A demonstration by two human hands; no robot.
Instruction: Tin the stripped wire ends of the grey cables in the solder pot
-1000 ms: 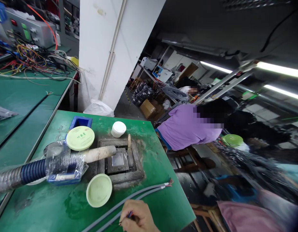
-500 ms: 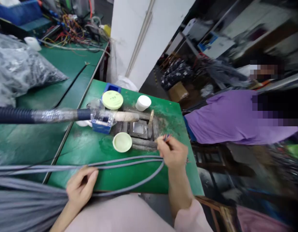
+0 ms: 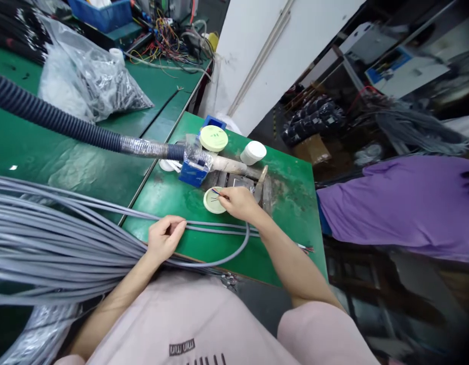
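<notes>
the right hand [image 3: 240, 203] has just come over to the shallow green dish [image 3: 206, 204], bringing the thin coloured wires [image 3: 216, 192] it pinches between thumb and fingers above the dish's open mouth. this seems to place the wire ends at whatever the dish holds; whether they touch the inside cannot be told. the looped grey cable [image 3: 234, 256] curves up to that hand. the left hand [image 3: 164, 238] lies with curled fingers at two straight grey cables [image 3: 211, 226] along the table [image 3: 295, 203]; how firmly it grips cannot be told.

as for containers, the dish is open and pale inside, its contents unclear. behind it, a round printed lid [image 3: 213, 138] hides whatever is beneath, and the white tub [image 3: 249, 155] shows no contents. a clear bag [image 3: 105, 83] on the neighbouring green surface [image 3: 116, 167] holds many small dark pieces.
</notes>
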